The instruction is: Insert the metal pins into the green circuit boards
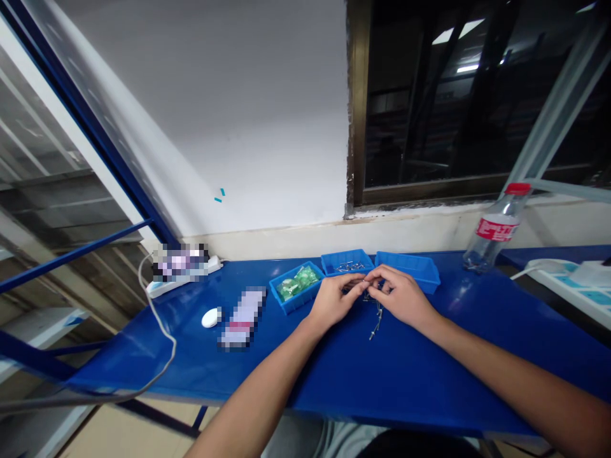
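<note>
My left hand point(337, 298) and my right hand point(398, 294) meet over the blue table, fingertips pinched together on something small that I cannot make out. Below my fingers, several thin metal pieces point(375, 326) lie on the table, partly hidden by my right hand. Behind my hands, a blue tray point(346, 256) contains more small metal pieces. To its right is another blue tray point(422, 272), its inside partly hidden. Left of my left hand, a third blue tray contains green packets point(300, 284).
On the blue table point(344, 381) are a blurred-out flat item point(243, 318) and a white oval object point(210, 318) at left. A clear bottle with a red cap point(499, 229) stands at the back right. White power strips point(184, 280) lie at both sides, with a cable at left.
</note>
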### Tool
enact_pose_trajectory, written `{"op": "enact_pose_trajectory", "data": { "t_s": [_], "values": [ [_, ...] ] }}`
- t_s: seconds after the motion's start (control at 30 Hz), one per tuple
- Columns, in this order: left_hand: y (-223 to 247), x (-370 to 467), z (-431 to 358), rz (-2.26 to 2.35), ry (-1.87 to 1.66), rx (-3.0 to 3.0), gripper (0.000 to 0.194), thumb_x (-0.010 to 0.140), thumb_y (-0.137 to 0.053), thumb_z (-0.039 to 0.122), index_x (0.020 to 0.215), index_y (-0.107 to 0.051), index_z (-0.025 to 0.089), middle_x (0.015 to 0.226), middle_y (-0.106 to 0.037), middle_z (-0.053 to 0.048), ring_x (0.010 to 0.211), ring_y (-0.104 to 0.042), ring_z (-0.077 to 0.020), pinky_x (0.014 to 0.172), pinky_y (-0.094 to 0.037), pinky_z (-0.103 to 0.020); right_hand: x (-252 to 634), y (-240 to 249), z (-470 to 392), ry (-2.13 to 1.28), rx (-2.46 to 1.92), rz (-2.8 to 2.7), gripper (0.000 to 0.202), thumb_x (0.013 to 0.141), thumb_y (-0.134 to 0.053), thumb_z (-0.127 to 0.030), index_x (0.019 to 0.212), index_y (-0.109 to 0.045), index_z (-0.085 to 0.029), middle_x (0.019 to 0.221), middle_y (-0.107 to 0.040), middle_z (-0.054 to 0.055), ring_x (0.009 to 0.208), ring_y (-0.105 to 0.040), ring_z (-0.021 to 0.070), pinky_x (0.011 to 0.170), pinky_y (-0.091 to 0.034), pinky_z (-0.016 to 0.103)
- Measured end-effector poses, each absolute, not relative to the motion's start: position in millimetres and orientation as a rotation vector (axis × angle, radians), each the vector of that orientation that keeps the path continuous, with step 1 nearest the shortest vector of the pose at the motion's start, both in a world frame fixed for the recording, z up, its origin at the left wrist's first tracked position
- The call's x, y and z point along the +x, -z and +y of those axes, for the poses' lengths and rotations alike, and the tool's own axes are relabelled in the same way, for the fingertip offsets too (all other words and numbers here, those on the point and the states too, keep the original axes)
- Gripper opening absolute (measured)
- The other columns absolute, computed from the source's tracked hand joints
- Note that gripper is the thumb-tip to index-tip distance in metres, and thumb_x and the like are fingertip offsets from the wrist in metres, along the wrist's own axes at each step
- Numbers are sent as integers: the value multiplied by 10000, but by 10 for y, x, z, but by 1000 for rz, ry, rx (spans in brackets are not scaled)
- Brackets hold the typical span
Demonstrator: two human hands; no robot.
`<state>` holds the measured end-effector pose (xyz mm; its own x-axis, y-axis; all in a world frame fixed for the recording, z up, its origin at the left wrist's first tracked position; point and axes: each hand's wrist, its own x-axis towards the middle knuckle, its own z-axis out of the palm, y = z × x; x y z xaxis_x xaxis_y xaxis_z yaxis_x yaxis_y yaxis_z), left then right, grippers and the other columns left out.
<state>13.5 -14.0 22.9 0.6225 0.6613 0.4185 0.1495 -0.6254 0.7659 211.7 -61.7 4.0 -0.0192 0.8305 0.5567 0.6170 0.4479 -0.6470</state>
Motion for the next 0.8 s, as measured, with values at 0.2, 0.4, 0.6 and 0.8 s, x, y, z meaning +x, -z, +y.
{"op": "enact_pose_trajectory", "data": {
  "t_s": [0.2,0.4,0.6,0.8],
  "values": [
    [-119,142,-52,676,-990,2036,439,932,-646,196,1370,-620,213,1083,-798,-54,982,-770,-201,923,-609,-338,2075,-51,-617,-354,-1261,-1763,188,939,-621,-378,992,-716,-224,930,-681,56,637,-573,156,611,-495,318],
    [-122,119,-64,672,-934,2214,660,899,-668,159,1520,-463,247,1029,-803,-28,865,-769,-184,862,-608,-306,2065,-95,-646,-437,-1298,-1779,237,949,-609,-429,886,-696,-217,827,-667,29,602,-535,144,550,-428,292],
    [-112,122,-84,611,-879,2312,713,892,-668,172,1552,-412,262,1053,-793,-28,891,-761,-193,871,-600,-311,2090,-106,-646,-410,-1321,-1822,179,922,-616,-361,815,-631,-217,729,-617,-1,599,-504,145,556,-385,283],
    [-182,136,-108,577,-982,2252,653,936,-625,208,1546,-396,241,1052,-762,-36,915,-731,-175,888,-588,-317,2144,-97,-610,-445,-1297,-1728,210,966,-499,-304,813,-616,-221,808,-663,11,755,-599,182,683,-448,293]
  ]
}}
